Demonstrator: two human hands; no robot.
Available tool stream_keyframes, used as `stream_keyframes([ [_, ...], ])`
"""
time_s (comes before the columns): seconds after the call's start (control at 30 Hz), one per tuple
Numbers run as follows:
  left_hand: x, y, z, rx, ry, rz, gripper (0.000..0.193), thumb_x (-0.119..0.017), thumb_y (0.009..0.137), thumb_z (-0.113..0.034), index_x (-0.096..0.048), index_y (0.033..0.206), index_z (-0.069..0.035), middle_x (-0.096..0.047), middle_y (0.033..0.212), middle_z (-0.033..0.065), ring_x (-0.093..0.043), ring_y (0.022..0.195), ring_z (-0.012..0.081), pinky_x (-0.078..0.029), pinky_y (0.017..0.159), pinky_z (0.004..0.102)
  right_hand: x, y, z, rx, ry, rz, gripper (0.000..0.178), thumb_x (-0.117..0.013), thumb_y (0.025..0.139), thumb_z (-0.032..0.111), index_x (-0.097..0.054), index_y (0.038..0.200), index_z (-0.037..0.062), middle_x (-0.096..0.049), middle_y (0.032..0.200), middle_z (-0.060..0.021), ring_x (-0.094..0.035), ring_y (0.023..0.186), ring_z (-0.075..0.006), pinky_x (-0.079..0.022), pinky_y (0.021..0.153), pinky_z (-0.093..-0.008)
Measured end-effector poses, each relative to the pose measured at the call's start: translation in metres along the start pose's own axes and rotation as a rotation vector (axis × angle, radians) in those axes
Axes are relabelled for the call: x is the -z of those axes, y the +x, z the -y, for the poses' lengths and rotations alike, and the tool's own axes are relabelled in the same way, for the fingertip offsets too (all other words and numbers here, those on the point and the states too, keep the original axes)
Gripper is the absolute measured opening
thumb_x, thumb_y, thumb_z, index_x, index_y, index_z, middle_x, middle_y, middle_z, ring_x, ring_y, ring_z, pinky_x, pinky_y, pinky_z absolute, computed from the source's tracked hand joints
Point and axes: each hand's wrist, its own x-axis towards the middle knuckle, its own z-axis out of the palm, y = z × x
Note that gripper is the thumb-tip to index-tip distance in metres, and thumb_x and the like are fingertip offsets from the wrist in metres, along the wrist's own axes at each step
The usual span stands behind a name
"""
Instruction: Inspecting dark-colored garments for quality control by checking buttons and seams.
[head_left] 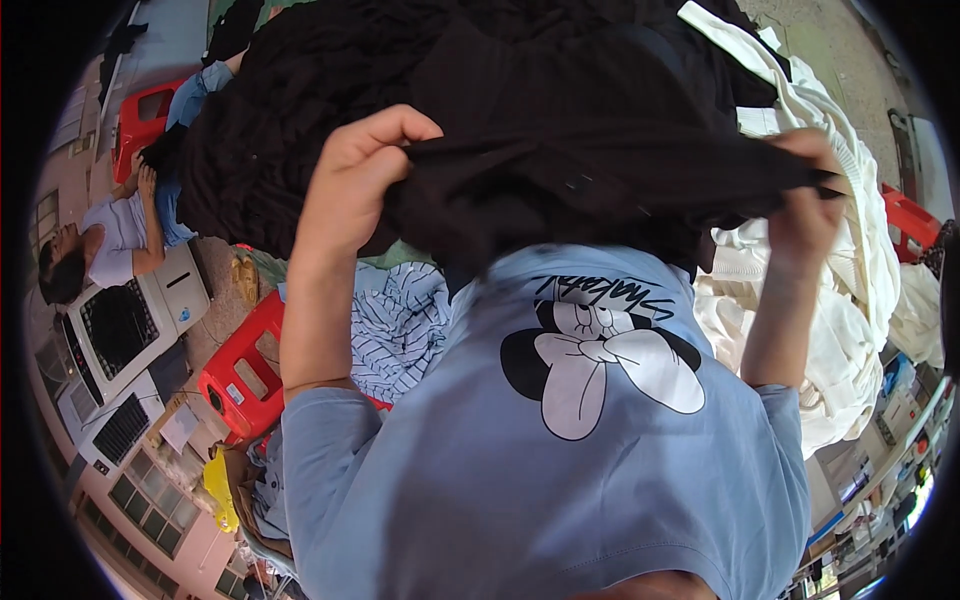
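Observation:
A black garment (570,180) is stretched sideways in front of my chest; its exact kind does not show. My left hand (365,165) is closed on its left end, thumb and fingers pinching the cloth. At the other end my right hand (808,190) grips the fabric, a little blurred. Behind the stretched piece lies a large heap of black garments (290,130), and the dark cloth of the two runs together, so the lower edge of the held piece is hard to make out.
White knitted clothing (820,330) is piled on the right. Striped cloth (400,320) lies at my left beside a red plastic stool (243,370). Another person (120,235) sits at the far left near a white boxy machine (130,320). A yellow bag (218,490) is lower left.

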Motion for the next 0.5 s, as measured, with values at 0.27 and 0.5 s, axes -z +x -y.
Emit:
stream_keyframes([
  [0.27,-0.079,0.058,0.022,-0.372,0.266,-0.004,0.034,-0.058,0.095,-0.007,-0.065,0.128,-0.006,-0.068,0.117,0.0062,-0.066,0.104,0.0117,-0.053,0.091,0.0269,0.095,0.061,-0.009,-0.109,-0.521,-0.167,0.02,-0.066,0.099,0.012,-0.069,0.115,0.0002,-0.07,0.104,-0.0038,-0.065,0.096,-0.0124,-0.05,0.089,-0.026],
  [0.5,-0.12,0.054,0.065,-0.674,1.087,0.218,0.038,-0.067,0.076,0.001,-0.071,0.113,-0.005,-0.063,0.11,0.0131,-0.064,0.097,0.0289,-0.051,0.083,0.0384,0.025,-0.019,-0.059,-0.115,-0.615,-0.247,0.025,-0.075,0.093,0.019,-0.068,0.11,0.0028,-0.07,0.103,-0.006,-0.065,0.099,-0.0163,-0.051,0.086,-0.0312],
])
